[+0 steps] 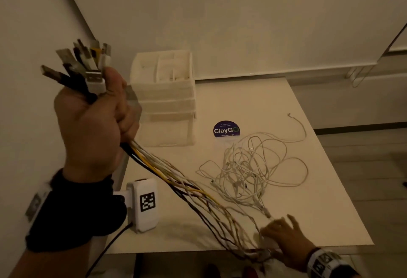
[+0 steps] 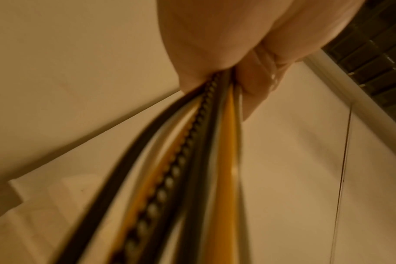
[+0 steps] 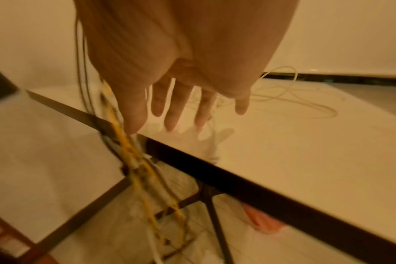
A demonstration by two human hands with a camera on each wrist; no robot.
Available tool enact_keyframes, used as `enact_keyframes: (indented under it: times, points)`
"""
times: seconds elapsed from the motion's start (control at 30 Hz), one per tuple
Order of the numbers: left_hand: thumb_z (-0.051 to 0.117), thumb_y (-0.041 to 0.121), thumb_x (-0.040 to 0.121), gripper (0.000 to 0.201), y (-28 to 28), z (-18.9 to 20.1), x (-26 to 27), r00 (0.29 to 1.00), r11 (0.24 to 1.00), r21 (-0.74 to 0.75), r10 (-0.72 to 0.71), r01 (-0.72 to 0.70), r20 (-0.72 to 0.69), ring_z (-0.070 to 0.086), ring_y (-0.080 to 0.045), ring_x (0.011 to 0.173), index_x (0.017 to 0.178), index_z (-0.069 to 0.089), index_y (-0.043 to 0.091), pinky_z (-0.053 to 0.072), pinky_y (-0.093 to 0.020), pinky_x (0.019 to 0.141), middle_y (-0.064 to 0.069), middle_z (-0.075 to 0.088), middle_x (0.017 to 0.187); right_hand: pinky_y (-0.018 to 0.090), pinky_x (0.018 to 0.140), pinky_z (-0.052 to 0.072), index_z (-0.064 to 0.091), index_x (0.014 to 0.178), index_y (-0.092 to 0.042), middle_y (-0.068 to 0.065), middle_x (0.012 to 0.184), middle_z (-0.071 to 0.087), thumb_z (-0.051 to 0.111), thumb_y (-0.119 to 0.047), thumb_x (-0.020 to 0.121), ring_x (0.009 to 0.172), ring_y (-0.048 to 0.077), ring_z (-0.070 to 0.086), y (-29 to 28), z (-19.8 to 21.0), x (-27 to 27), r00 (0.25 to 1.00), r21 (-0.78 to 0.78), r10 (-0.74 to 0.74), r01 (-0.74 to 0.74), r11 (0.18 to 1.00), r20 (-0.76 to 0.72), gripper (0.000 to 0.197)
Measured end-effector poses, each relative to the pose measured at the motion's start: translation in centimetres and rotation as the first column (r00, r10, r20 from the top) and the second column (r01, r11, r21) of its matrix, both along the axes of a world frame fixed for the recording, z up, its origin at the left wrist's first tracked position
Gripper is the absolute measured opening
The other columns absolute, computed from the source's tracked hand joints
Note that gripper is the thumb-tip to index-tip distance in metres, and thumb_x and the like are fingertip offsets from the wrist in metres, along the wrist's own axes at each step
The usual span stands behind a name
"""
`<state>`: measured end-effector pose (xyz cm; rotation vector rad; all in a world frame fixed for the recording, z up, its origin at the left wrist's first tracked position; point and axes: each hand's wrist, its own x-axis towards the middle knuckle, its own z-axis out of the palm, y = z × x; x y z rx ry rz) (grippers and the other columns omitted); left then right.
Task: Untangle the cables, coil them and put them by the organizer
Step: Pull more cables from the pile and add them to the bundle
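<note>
My left hand [image 1: 94, 121] is raised at the left and grips a bundle of cables [image 1: 189, 180] just below their USB plugs [image 1: 86, 64], which fan out above the fist. The black, white and yellow strands [image 2: 192, 169] slant down to the table's near edge and hang over it [image 3: 142, 169]. My right hand [image 1: 284, 236] hovers with fingers spread over the near edge, beside the bundle [image 3: 181, 107]. A loose tangle of thin white cables [image 1: 251, 167] lies on the table. The white drawer organizer [image 1: 167, 99] stands at the back left.
The white table [image 1: 308, 222] has a dark front edge [image 3: 249, 180] and thin legs. A round purple ClayGo sticker [image 1: 226, 129] lies near the organizer. Walls close in behind and to the left. Something pink [image 3: 265, 221] lies under the table.
</note>
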<state>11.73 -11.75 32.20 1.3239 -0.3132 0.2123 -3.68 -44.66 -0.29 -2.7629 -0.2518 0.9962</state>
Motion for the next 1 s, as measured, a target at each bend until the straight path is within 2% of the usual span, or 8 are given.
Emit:
enact_keyframes:
  times: [0.1, 0.23, 0.47, 0.63, 0.73, 0.87, 0.93, 1.0]
  points:
    - [0.046, 0.031, 0.100, 0.033, -0.7, -0.6, -0.4, 1.000, 0.999, 0.036, 0.023, -0.023, 0.013, 0.016, -0.005, 0.033, 0.071, 0.043, 0.016, 0.016, -0.013, 0.039, 0.001, 0.018, 0.048, 0.052, 0.116, -0.004, 0.040, 0.135, -0.035, -0.011, 0.145, 0.031, 0.043, -0.009, 0.076, 0.142, 0.018, 0.017, -2.1, 0.8, 1.6, 0.992, -0.087, -0.033, 0.044, 0.995, 0.120, 0.065]
    - [0.045, 0.025, 0.100, 0.029, -2.3, -2.7, -1.5, 0.996, 0.999, 0.001, -0.045, 0.045, -0.078, 0.016, -0.005, 0.032, 0.073, 0.047, 0.014, 0.018, -0.012, 0.041, 0.002, 0.019, 0.047, 0.026, 0.093, 0.039, 0.049, 0.121, -0.027, -0.004, 0.132, 0.036, 0.048, 0.000, 0.078, 0.117, 0.019, 0.041, -3.3, 0.2, 1.8, 0.961, 0.063, -0.148, 0.137, 0.989, 0.234, 0.051]
    - [0.049, 0.023, 0.092, 0.024, -4.9, -4.8, -3.2, 0.973, 0.991, -0.032, -0.136, 0.132, -0.186, 0.019, -0.004, 0.031, 0.075, 0.050, 0.007, 0.022, -0.012, 0.039, 0.003, 0.024, 0.044, 0.037, 0.092, 0.047, 0.035, 0.136, -0.019, 0.004, 0.147, 0.024, 0.050, 0.006, 0.079, 0.121, 0.027, 0.038, -1.3, -1.1, 3.6, 0.766, 0.093, -0.537, 0.542, 0.835, 0.353, 0.064]
    - [0.051, 0.023, 0.095, 0.026, -5.6, -4.6, -3.2, 0.975, 0.993, -0.012, -0.118, 0.118, -0.189, 0.019, -0.004, 0.032, 0.075, 0.052, 0.006, 0.022, -0.012, 0.038, 0.004, 0.024, 0.044, 0.040, 0.101, 0.036, 0.036, 0.134, -0.021, 0.002, 0.140, 0.036, 0.045, -0.019, 0.093, 0.129, 0.027, 0.036, -1.8, -0.5, 5.4, 0.907, -0.275, -0.300, 0.381, 0.883, 0.294, 0.042]
    - [0.052, 0.024, 0.095, 0.027, -5.3, -4.6, -3.2, 0.977, 0.994, -0.002, -0.106, 0.108, -0.187, 0.019, -0.005, 0.032, 0.075, 0.052, 0.006, 0.022, -0.012, 0.038, 0.004, 0.024, 0.044, 0.040, 0.100, 0.033, 0.044, 0.127, -0.019, 0.003, 0.133, 0.046, 0.043, -0.012, 0.092, 0.125, 0.026, 0.041, -2.5, 0.2, 5.5, 0.954, -0.369, -0.147, 0.239, 0.898, 0.260, 0.036]
    - [0.055, 0.027, 0.094, 0.028, -4.6, -4.6, -2.9, 0.974, 0.996, -0.002, -0.093, 0.094, -0.205, 0.019, -0.006, 0.032, 0.076, 0.052, 0.006, 0.022, -0.013, 0.038, 0.002, 0.024, 0.044, 0.030, 0.079, 0.052, 0.039, 0.127, -0.029, 0.001, 0.104, 0.064, 0.047, -0.013, 0.094, 0.088, 0.016, 0.064, -3.0, 5.2, 5.4, 0.941, 0.122, -0.336, 0.330, 0.936, 0.034, 0.038]
    - [0.053, 0.026, 0.092, 0.025, -4.7, -4.8, -2.8, 0.973, 0.997, -0.005, -0.079, 0.080, -0.217, 0.019, -0.006, 0.032, 0.076, 0.052, 0.006, 0.021, -0.013, 0.038, 0.002, 0.024, 0.044, 0.026, 0.066, 0.055, 0.038, 0.128, -0.040, -0.001, 0.084, 0.065, 0.056, -0.009, 0.090, 0.062, 0.011, 0.067, -2.2, 9.9, 5.0, 0.937, 0.453, -0.332, 0.342, 0.824, -0.104, 0.053]
    - [0.052, 0.026, 0.091, 0.024, -5.0, -5.2, -2.6, 0.972, 0.996, -0.009, -0.092, 0.092, -0.218, 0.018, -0.006, 0.032, 0.076, 0.053, 0.007, 0.020, -0.013, 0.038, 0.003, 0.023, 0.045, 0.029, 0.065, 0.055, 0.058, 0.116, -0.031, 0.004, 0.078, 0.065, 0.058, -0.001, 0.088, 0.058, 0.020, 0.068, -1.2, 14.0, 4.8, 0.938, 0.650, -0.305, 0.335, 0.682, -0.163, 0.041]
